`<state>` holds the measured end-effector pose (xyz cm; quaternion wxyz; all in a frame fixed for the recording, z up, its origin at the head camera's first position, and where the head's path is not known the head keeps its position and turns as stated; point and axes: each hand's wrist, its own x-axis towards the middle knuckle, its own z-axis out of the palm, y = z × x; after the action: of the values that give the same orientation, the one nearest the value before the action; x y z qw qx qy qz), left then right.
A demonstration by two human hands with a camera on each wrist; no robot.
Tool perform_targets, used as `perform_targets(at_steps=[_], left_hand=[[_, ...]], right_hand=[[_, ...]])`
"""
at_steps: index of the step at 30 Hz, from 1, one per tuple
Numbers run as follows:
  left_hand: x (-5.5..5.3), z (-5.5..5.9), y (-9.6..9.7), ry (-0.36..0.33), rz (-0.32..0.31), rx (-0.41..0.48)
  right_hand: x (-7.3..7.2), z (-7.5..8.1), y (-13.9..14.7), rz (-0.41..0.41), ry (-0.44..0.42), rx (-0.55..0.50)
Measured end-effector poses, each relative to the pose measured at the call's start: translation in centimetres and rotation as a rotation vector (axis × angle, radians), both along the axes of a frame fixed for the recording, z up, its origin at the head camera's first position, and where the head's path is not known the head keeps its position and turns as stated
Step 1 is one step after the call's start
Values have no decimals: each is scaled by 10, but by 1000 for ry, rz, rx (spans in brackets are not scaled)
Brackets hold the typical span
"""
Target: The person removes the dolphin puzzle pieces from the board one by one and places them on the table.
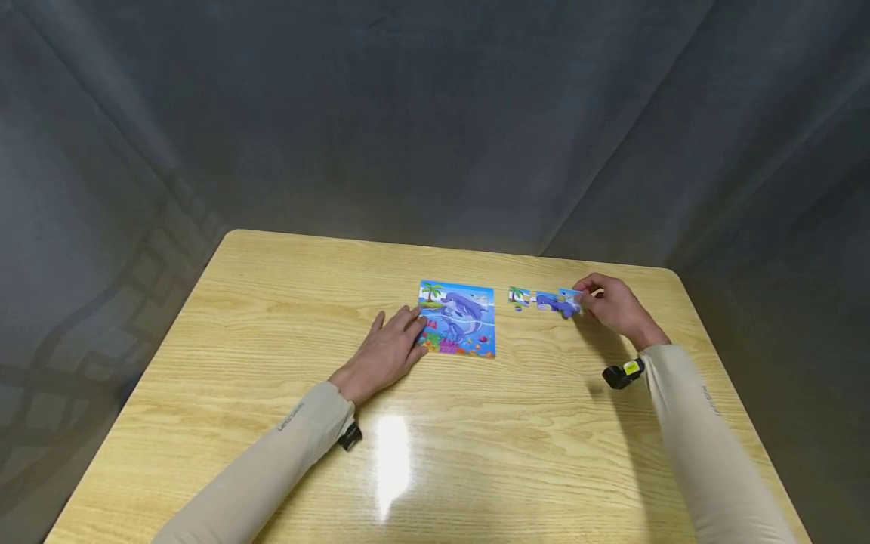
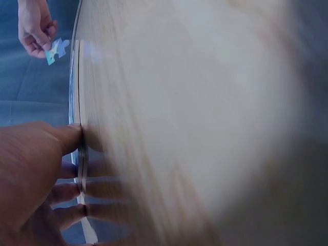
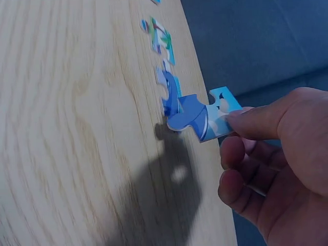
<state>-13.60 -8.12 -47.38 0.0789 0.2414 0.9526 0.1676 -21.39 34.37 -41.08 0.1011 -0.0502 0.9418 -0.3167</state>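
Observation:
A square dolphin jigsaw picture (image 1: pixel 462 317) lies flat near the middle of the table. My left hand (image 1: pixel 381 355) rests beside it with relaxed, spread fingers, their tips touching its left edge. Between thumb and fingers, my right hand (image 1: pixel 617 306) pinches a blue puzzle piece (image 3: pixel 210 118) with part of a dolphin on it. The piece is held above the tabletop, casting a shadow in the right wrist view. Just left of it lie two loose pieces: a dolphin piece (image 1: pixel 546 300) and a palm-tree piece (image 1: pixel 518 295).
The light wood table (image 1: pixel 448 438) has a rounded back edge close behind the pieces. Dark grey curtains (image 1: pixel 408 128) hang behind and at both sides. A small black wrist camera (image 1: pixel 622 374) is strapped at my right cuff.

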Motion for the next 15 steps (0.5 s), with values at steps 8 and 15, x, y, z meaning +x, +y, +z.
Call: perform_targets(at_steps=[8, 15], left_hand=[[0, 2, 0, -16, 1, -5], [0, 1, 0, -11, 2, 5]], right_hand=[[-2, -7, 11, -11, -64, -21], [-2, -11, 13, -19, -39, -2]])
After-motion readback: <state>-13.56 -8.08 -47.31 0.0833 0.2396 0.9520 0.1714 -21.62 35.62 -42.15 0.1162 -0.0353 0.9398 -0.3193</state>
